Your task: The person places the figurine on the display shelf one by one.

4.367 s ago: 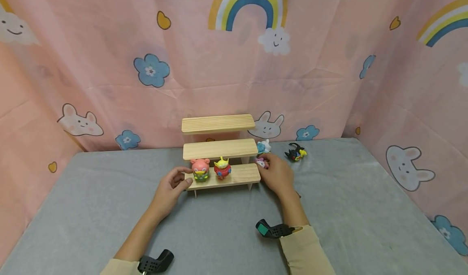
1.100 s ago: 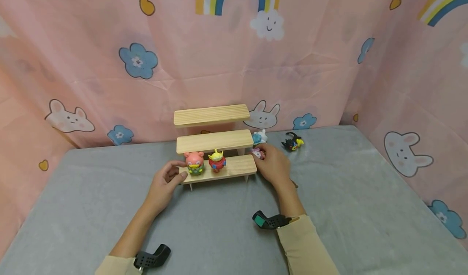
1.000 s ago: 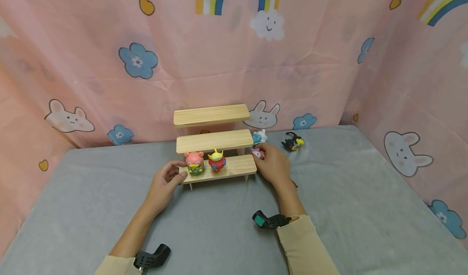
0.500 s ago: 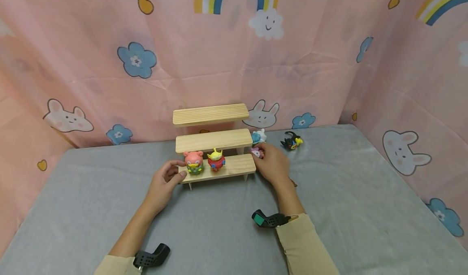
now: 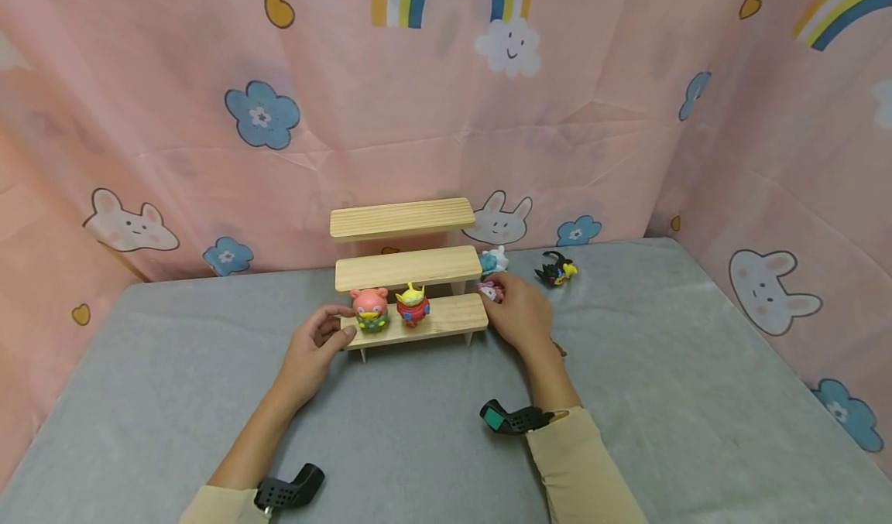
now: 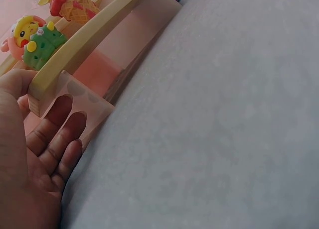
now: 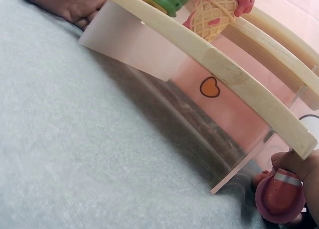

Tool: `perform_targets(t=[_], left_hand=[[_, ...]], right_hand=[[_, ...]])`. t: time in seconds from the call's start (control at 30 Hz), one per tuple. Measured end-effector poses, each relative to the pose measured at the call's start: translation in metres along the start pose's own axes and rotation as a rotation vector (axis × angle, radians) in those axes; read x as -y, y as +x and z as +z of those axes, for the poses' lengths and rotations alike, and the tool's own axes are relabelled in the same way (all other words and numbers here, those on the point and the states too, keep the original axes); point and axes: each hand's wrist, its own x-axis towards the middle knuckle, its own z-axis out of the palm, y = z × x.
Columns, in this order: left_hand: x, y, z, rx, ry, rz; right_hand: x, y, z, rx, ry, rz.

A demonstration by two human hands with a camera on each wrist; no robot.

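Purple-pink figurine (image 5: 491, 292), right of centre in the head frame, sits beside the right end of the lowest tier (image 5: 453, 316) of the wooden shelf (image 5: 407, 269). From my remote seat I see the right hand (image 5: 521, 311) pinching it, fingers narrow about it; in the right wrist view it shows at the lower right, partly covered by the thumb. I judge that a light, even pinch serves best, knuckles off the tier's end, since a bump there could jog everything standing on it. At centre-left, the left hand (image 5: 307, 354) holds the tier's other end between thumb and index finger, three more fingers loosely bent below; steady pressure without sideways push would suit. I count one shelf of three tiers and five figurines: the pinched one, a pink-headed figurine (image 5: 371, 309) and a red-and-yellow figurine (image 5: 413, 307) upright on the lowest tier, a white-and-blue figurine (image 5: 494, 260) just above the right hand, and a black figurine (image 5: 556, 269) farther right on the grey counter (image 5: 669, 385).
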Motion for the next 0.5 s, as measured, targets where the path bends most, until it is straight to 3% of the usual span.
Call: perform_targets(t=[0.5], left_hand=[[-0.0003,-0.0002,-0.0001,-0.002,0.000,0.002]], right_hand=[[0.0009,-0.0003,-0.0011,-0.001,0.003,-0.004]])
